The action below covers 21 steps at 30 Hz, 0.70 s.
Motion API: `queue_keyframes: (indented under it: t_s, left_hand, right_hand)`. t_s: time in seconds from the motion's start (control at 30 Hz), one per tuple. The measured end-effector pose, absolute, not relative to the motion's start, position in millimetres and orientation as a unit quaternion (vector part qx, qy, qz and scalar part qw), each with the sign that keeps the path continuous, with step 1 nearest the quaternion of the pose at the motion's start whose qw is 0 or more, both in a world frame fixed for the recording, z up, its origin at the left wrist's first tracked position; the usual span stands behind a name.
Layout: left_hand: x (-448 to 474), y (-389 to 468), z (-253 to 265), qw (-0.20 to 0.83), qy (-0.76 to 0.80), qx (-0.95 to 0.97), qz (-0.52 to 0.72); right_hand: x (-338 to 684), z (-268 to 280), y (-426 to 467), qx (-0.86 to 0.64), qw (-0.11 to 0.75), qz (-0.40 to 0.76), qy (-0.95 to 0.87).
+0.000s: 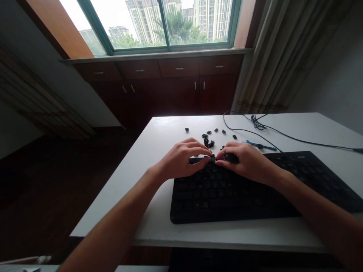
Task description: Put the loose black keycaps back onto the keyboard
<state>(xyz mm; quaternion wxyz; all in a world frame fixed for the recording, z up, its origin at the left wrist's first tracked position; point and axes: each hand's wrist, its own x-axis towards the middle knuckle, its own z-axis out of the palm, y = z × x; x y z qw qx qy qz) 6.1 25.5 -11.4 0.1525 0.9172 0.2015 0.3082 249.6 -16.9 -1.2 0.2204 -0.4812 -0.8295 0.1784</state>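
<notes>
Left hand [188,158] and right hand [246,160] meet at keyboard [227,204]

The keyboard lies flat on a white table [159,139]. At its far edge, each hand's thumb and fingers nearly close beside a small black piece [213,159]; I cannot tell whether either grips it. Loose keys [206,142] lie beyond, near a blue tool [261,146].

My left hand [183,158] and right hand [246,160] are nearly meeting, fingertips over the black keyboard [227,200]. Small dark pieces [206,142] are lying scattered beyond.
</notes>
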Motion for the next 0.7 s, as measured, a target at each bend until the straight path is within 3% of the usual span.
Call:
queue_keyframes:
  t_s: [0.43,0.7]
  left_hand:
    - [18,20,-18,0.261,0.256,0.879,0.306]
    - [18,20,-18,0.258,0.253,0.881,0.306]
  right_hand:
    - [250,-1,-16,-0.487,0.201,0.195,-0.827]
    - [252,0,-15,-0.482,0.205,0.207,-0.826]
